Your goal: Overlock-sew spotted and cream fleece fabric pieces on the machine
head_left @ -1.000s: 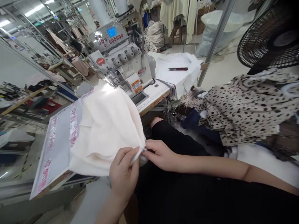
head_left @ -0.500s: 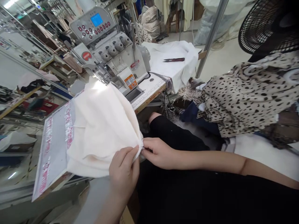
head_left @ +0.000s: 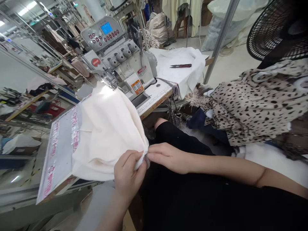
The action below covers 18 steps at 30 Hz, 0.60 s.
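A cream-white piece of fabric spreads over the sewing table, its far end under the lit needle area of an overlock sewing machine. At its near edge, my left hand pinches the fabric between thumb and fingers. Close beside it, my right hand grips the same edge with its fingertips, thumb and fingers pressed together. The two hands almost meet at a small gathered fold. What lies inside the fold is hidden by the fingers.
Thread snips lie on white cloth right of the machine. A spotted fabric pile sits to my right, below a black fan. A metal post stands behind. The table's left part carries pink-printed tape.
The right hand's fingers have straightened and pressed closer together on the fabric edge. My left thumb has shifted up along the fold. The whole view has moved slightly.
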Tool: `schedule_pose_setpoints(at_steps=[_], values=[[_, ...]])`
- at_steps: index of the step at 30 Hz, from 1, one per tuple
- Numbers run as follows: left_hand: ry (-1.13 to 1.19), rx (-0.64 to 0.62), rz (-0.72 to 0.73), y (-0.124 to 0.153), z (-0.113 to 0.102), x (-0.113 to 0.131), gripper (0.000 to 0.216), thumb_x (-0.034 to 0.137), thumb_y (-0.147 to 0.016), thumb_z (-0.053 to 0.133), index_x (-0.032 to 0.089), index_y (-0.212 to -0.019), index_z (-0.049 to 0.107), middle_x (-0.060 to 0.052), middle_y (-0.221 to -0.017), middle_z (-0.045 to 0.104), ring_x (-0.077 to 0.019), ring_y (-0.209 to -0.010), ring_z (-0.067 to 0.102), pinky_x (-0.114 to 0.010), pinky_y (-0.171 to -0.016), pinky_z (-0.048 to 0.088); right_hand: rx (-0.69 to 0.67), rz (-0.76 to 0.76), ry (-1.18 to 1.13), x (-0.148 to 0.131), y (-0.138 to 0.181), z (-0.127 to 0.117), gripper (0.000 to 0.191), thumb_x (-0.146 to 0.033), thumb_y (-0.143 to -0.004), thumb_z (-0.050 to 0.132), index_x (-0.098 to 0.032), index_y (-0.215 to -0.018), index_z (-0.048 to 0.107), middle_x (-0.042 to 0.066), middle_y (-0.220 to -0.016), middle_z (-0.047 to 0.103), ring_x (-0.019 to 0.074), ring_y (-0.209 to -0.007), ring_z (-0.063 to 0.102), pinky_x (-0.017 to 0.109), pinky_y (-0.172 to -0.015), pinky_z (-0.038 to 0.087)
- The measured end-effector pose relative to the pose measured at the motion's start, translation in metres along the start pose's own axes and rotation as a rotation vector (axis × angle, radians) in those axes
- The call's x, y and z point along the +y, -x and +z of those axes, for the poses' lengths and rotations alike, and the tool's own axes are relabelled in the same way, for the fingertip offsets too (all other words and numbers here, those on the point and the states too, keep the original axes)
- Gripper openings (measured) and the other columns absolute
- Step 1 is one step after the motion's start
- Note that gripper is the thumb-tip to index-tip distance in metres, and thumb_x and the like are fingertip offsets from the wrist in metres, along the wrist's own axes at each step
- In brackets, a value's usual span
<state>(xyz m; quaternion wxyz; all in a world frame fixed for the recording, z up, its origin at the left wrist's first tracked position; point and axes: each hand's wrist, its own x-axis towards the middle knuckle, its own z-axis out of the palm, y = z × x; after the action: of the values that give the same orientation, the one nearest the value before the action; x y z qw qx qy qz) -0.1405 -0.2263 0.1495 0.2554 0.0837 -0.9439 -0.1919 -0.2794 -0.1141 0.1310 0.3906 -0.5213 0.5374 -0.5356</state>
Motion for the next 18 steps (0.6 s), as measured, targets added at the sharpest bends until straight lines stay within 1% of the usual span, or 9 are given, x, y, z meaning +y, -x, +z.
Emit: schedule_pose_setpoints(at_steps=[2,4,6,8,11,13,15,16,18], values=[[0.012,0.018,0.013,-0.002,-0.002,0.001,0.015,0.005,-0.073,0.058,0.015,-0.084,0.055,-0.001,-0.075,0.055,-0.0095,-0.071,0.053,-0.022,-0.065,0.044,0.144,-0.136,0.284,-0.002,-0.001,-0.006,0.017,-0.022,-0.084,0.043,-0.012,-0.081,0.057,0.005,-0.074,0.056,0.0135,-0.071,0.052,0.027,-0.07,0.044],[0.01,0.038,0.031,-0.004,-0.004,0.003,0.016,0.004,-0.073,0.057,0.015,-0.085,0.054,-0.001,-0.075,0.055,-0.0097,-0.07,0.053,-0.022,-0.064,0.044,0.278,-0.329,0.498,-0.003,-0.005,-0.012,0.018,-0.014,-0.081,0.046,-0.012,-0.094,0.057,0.01,-0.092,0.058,0.0157,-0.085,0.053,0.029,-0.077,0.045],[0.011,0.045,0.039,-0.005,-0.004,0.003,0.017,0.004,-0.073,0.057,0.015,-0.085,0.054,-0.002,-0.076,0.056,-0.0106,-0.071,0.053,-0.023,-0.064,0.044,0.237,-0.524,0.61,-0.003,-0.011,-0.017,0.025,-0.011,-0.081,0.044,-0.012,-0.103,0.055,0.013,-0.109,0.055,0.016,-0.098,0.051,0.029,-0.084,0.045],[0.001,0.045,0.05,-0.004,-0.006,0.005,0.018,0.004,-0.073,0.056,0.015,-0.087,0.054,-0.003,-0.078,0.056,-0.0116,-0.071,0.052,-0.024,-0.064,0.045,0.111,-0.653,0.66,-0.003,-0.019,-0.021,0.022,-0.011,-0.083,0.041,-0.012,-0.1,0.055,0.012,-0.109,0.057,0.0143,-0.096,0.053,0.026,-0.082,0.046],[-0.065,0.063,0.038,0.001,-0.01,0.012,0.021,0.003,-0.075,0.053,0.015,-0.091,0.055,-0.005,-0.08,0.057,-0.0136,-0.073,0.053,-0.027,-0.064,0.045,0.019,-0.713,0.731,-0.004,-0.027,-0.025,0.018,-0.011,-0.085,0.038,-0.012,-0.089,0.055,0.007,-0.09,0.063,0.013,-0.081,0.057,0.024,-0.072,0.047],[-0.104,0.119,0.02,0.006,-0.01,0.023,0.025,0.002,-0.074,0.053,0.015,-0.095,0.056,-0.006,-0.082,0.057,-0.0143,-0.075,0.053,-0.027,-0.067,0.047,-0.001,-0.71,0.747,-0.006,-0.029,-0.028,0.02,-0.008,-0.084,0.036,-0.013,-0.086,0.055,0.007,-0.086,0.064,0.0126,-0.078,0.058,0.023,-0.067,0.047],[-0.027,0.145,0.068,0.009,-0.003,0.035,0.031,-0.002,-0.072,0.052,0.015,-0.097,0.057,-0.004,-0.078,0.056,-0.0117,-0.071,0.053,-0.023,-0.065,0.048,0.003,-0.703,0.701,-0.011,-0.03,-0.031,0.019,-0.007,-0.082,0.037,-0.014,-0.086,0.054,0.007,-0.087,0.064,0.0121,-0.079,0.059,0.022,-0.067,0.047],[0.066,0.101,0.107,0.008,0.004,0.04,0.032,-0.001,-0.072,0.052,0.016,-0.099,0.057,-0.004,-0.077,0.056,-0.0107,-0.07,0.054,-0.02,-0.063,0.048,0.021,-0.7,0.659,-0.015,-0.031,-0.032,0.018,-0.007,-0.081,0.038,-0.014,-0.086,0.054,0.007,-0.087,0.064,0.0118,-0.079,0.06,0.022,-0.066,0.047],[0.241,-0.067,0.106,0.0,0.022,0.045,0.029,0.008,-0.077,0.051,0.018,-0.104,0.055,-0.004,-0.082,0.058,-0.011,-0.072,0.055,-0.02,-0.063,0.05,0.066,-0.698,0.573,-0.027,-0.034,-0.036,0.018,-0.006,-0.078,0.041,-0.014,-0.087,0.055,0.007,-0.087,0.065,0.0114,-0.079,0.06,0.021,-0.067,0.048]])
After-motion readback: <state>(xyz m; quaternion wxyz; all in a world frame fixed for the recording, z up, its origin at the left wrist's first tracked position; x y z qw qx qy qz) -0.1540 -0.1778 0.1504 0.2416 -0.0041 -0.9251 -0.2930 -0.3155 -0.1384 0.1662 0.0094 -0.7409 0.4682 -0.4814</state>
